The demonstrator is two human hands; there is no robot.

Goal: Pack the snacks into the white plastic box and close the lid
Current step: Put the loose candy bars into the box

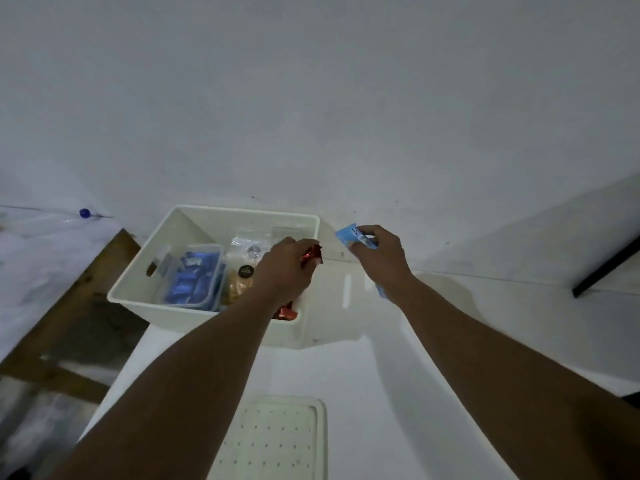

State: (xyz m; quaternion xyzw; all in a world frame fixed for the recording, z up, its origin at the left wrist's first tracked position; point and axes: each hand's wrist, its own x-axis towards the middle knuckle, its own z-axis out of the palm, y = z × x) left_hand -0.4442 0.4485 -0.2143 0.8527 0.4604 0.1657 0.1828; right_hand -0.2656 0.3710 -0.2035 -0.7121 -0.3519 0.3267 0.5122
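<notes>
The white plastic box (194,216) stands open on the white table, against the wall. Inside it lie a clear tub of blue packets (194,278), a clear bag (247,244) and a bag of yellowish snacks with a black label (239,285). My left hand (285,268) is over the box's right side, closed on a red foil snack (311,255); more red foil (285,311) shows below my wrist. My right hand (379,258) hovers just right of the box, gripping a light blue packet (349,235). The white dotted lid (273,441) lies flat near me.
A wooden frame (79,306) and clear plastic sheeting sit left of the table, with a blue-capped bottle (85,213) lying there. A dark bar (606,268) runs along the far right. The white wall rises directly behind the box.
</notes>
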